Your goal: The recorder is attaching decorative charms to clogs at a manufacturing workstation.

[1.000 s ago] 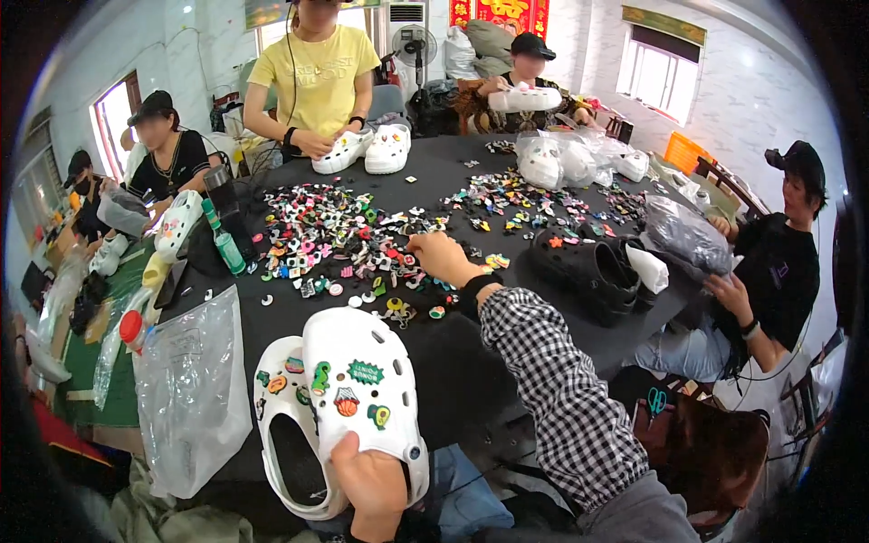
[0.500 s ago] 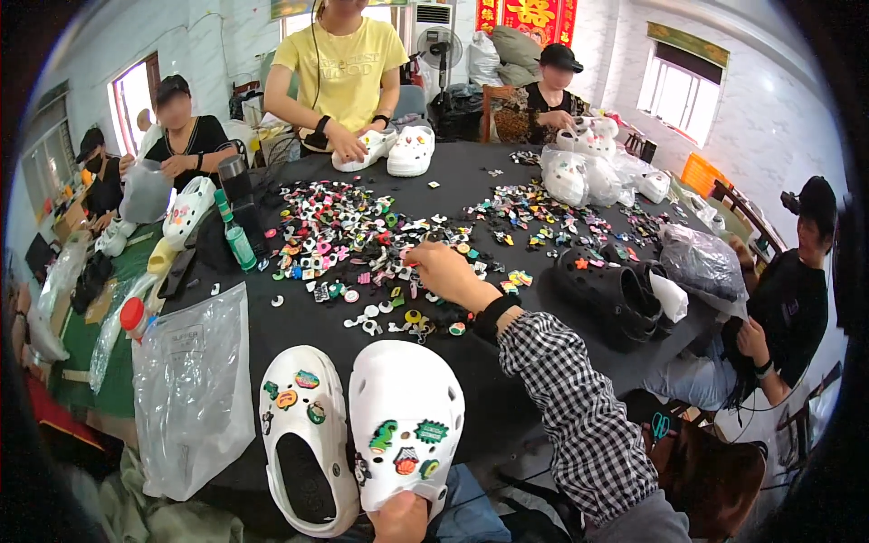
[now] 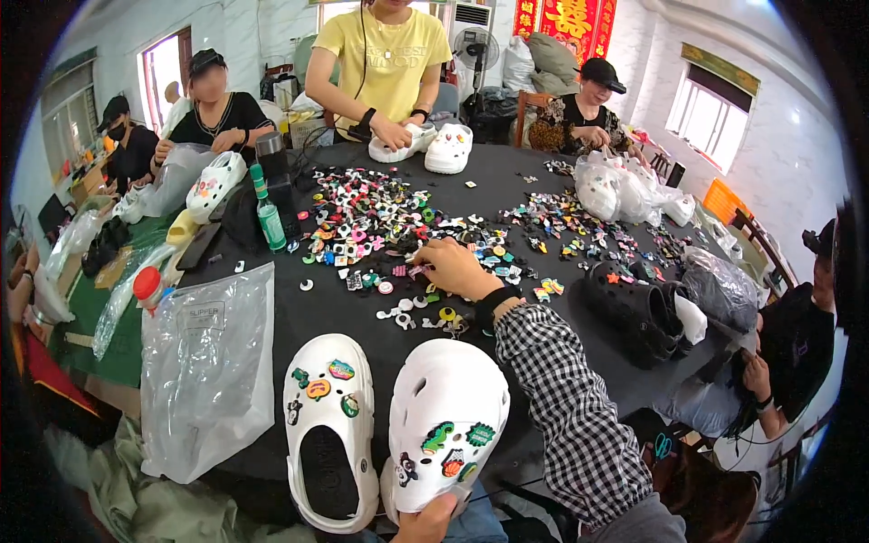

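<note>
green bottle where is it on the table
In the head view the green bottle stands upright on the left of the black table, beside the charm pile and behind the clear plastic bag.

White clog (image 3: 448, 425), toe pointing away, its upper studded with colourful charms, at the near desk edge. Beyond it, a scattered heap of small multicoloured charms (image 3: 367, 222) on the black desk.

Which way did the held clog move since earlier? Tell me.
Yes: the held clog shifted right, clear of the other clog, which it overlapped before.
</note>
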Tool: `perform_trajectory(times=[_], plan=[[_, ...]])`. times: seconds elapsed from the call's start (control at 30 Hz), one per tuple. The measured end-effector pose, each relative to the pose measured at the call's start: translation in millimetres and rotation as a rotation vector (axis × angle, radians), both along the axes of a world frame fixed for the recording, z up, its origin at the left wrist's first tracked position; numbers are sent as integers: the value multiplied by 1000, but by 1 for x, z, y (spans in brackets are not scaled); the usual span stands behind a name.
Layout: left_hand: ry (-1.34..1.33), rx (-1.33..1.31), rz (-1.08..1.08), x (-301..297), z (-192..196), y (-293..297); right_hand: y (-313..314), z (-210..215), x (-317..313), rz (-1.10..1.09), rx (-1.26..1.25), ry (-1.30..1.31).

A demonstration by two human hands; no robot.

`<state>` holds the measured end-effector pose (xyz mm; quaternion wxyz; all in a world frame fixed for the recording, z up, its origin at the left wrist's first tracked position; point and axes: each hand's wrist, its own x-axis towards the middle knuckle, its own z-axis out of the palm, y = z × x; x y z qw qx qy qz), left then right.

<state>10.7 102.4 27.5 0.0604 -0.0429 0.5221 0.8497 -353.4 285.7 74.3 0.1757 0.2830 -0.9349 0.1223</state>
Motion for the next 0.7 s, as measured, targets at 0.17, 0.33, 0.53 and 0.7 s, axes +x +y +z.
perform_trajectory(times=[0.17,0.33,0.53,0.7], plan=[[2,0,-76,-4,-3,-3,-3,-4,1,-64,-151,-22],[-174,237,-132,-3,22,-5,-2,-7,4,-50,-231,-2],[-87,197,-222,-6,24,-9,-2,-3,0,83,-294,-3],[-10,199,-231,-6,22,-7,-12,-5,2,115,-87,33]])
